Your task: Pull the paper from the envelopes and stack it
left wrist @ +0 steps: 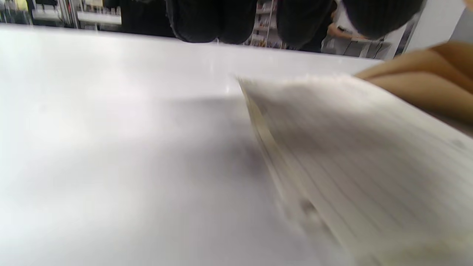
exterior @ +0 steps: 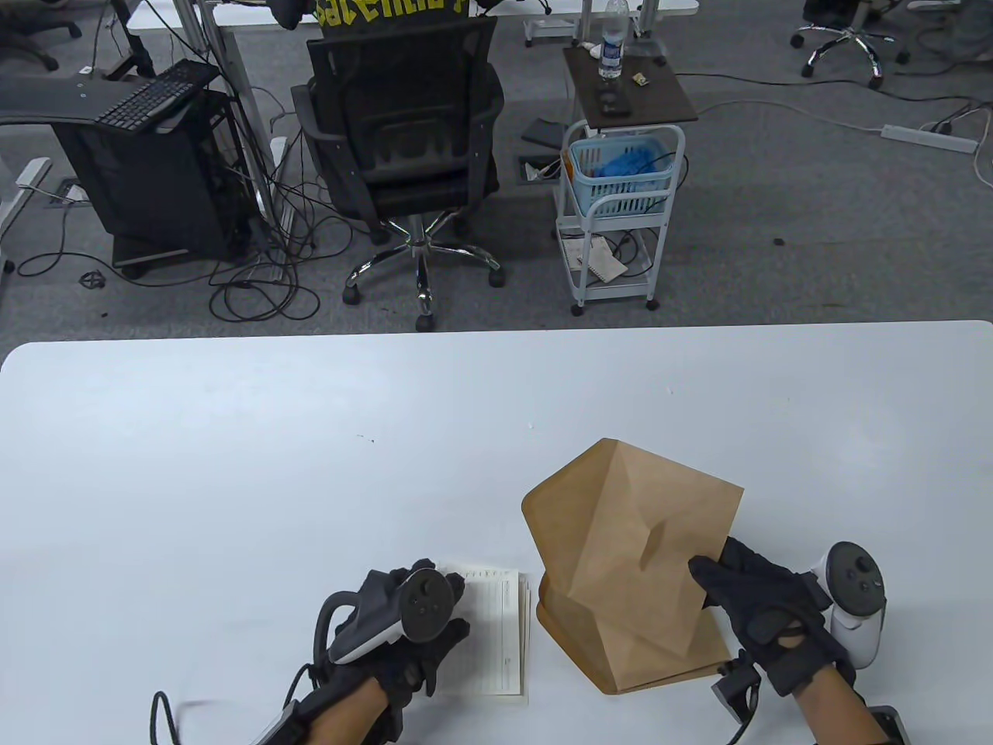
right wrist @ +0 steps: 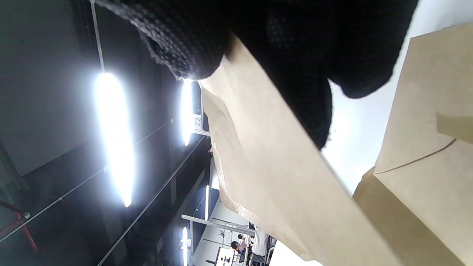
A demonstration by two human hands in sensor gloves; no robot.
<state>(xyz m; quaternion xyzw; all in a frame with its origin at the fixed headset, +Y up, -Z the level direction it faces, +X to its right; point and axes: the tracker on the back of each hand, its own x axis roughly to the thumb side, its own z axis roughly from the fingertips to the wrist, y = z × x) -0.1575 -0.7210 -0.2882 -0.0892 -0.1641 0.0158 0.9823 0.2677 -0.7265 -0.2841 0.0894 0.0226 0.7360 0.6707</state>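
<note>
One envelope (exterior: pixel 632 543) in right hand (exterior: pixel 764 605)

A creased brown kraft-paper envelope (exterior: pixel 632 543) is held tilted above more brown envelopes (exterior: pixel 667 660); lined white sheets (exterior: pixel 496 628) are stacked flat beside them.

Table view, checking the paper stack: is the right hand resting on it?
No, the right hand grips a brown envelope; the left hand rests on the paper stack.
</note>
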